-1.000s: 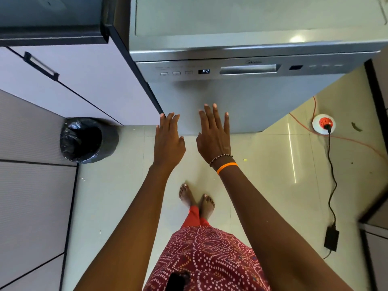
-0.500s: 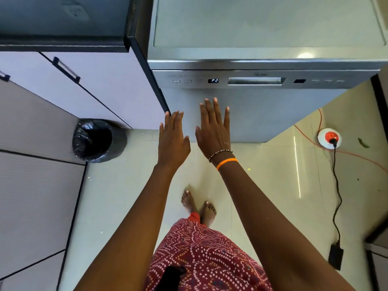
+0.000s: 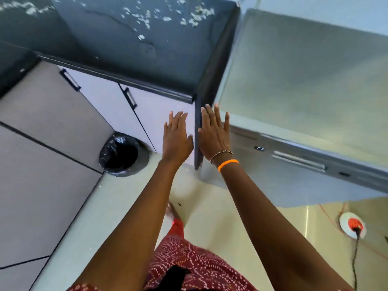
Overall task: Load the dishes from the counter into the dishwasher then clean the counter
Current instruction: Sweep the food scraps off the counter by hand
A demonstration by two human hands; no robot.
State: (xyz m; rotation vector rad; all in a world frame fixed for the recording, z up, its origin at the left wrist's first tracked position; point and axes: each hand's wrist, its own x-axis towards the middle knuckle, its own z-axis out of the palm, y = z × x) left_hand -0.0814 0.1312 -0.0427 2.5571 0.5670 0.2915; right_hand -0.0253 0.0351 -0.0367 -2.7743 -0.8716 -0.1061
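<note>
The silver dishwasher stands at the right with its door closed and its small display lit. To its left lies the dark counter, strewn with several pale crumbs and scraps; no dishes show on it. My left hand is stretched out flat in front of the white cabinet front below the counter's corner. My right hand, with a bead bracelet and an orange band at the wrist, reaches with straight fingers toward the gap between counter end and dishwasher. Both hands hold nothing.
A grey bin with a black liner stands on the floor by the cabinets. White cabinet doors with black handles run under the counter. A floor socket with an orange plug and a black cable lies at the right.
The view has swung up and left, bringing the crumb-strewn counter into sight. Both hands have risen from in front of the dishwasher door toward the counter's corner, still flat and empty.
</note>
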